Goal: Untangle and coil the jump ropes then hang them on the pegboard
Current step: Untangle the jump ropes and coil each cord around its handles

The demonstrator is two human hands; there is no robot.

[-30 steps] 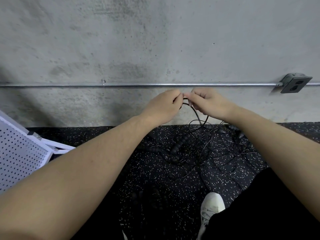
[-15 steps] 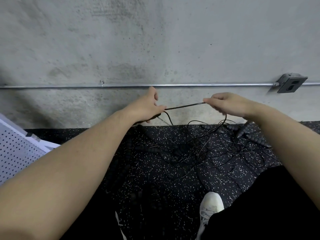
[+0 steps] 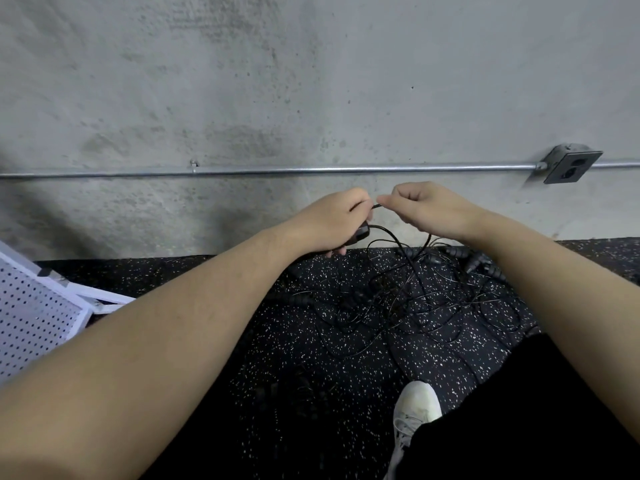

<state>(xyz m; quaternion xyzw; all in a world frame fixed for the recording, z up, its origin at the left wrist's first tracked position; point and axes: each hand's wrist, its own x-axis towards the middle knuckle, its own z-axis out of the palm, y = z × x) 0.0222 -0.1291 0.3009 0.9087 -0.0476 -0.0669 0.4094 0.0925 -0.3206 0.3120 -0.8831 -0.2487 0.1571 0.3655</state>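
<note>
A tangle of thin black jump ropes (image 3: 408, 299) with ribbed black handles (image 3: 485, 266) lies on the speckled black floor near the wall. My left hand (image 3: 332, 220) grips a black handle and loops of cord, raised above the pile. My right hand (image 3: 426, 209) pinches the same cord right beside the left hand's fingers; a strand hangs from it down into the tangle. A white pegboard (image 3: 34, 317) leans at the far left, partly cut off by the frame edge.
A grey concrete wall with a horizontal metal conduit (image 3: 277, 169) and an outlet box (image 3: 571, 164) stands close ahead. My white shoe (image 3: 415, 410) and black trouser leg are on the floor at lower right.
Half a second ago my hands were spread apart with a stretch of cord taut between them. They have come back together, and the cord now hangs in loops from my left hand.
</note>
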